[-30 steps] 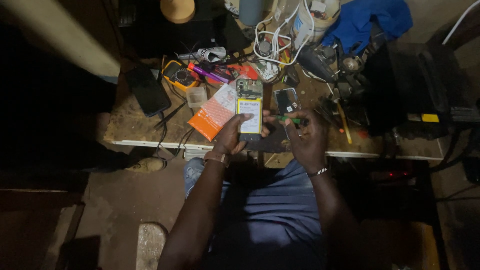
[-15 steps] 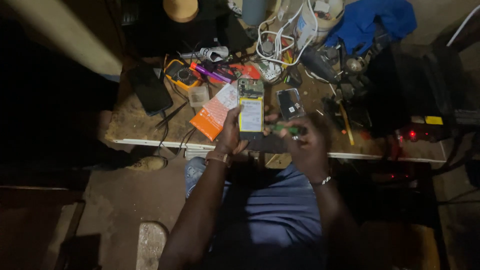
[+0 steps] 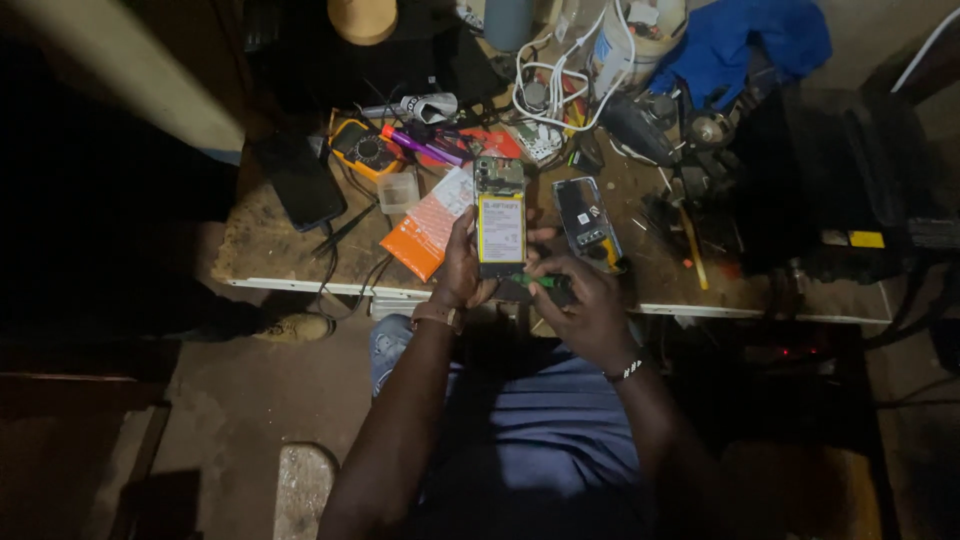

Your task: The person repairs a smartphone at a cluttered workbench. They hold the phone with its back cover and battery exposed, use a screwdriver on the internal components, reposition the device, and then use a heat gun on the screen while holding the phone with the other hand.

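Observation:
My left hand [image 3: 462,266] grips an opened phone [image 3: 500,217] by its left edge; the phone's back is off, showing a yellow-white battery and a green circuit board at the top. My right hand [image 3: 585,300] rests at the phone's lower right corner, fingers curled around a small green part [image 3: 543,281] at the bottom edge. Both hands hover over the front edge of a worn wooden workbench [image 3: 270,255].
An orange packet [image 3: 425,232] lies just left of the phone, a second opened phone [image 3: 585,217] to its right. A yellow multimeter [image 3: 366,150], dark phone [image 3: 302,183], white cables [image 3: 545,70], blue cloth [image 3: 745,40] and tools crowd the bench.
The phone and both hands have stayed nearly in place at the bench edge; my right hand has closed in slightly on the phone's lower end. The view shifted a little.

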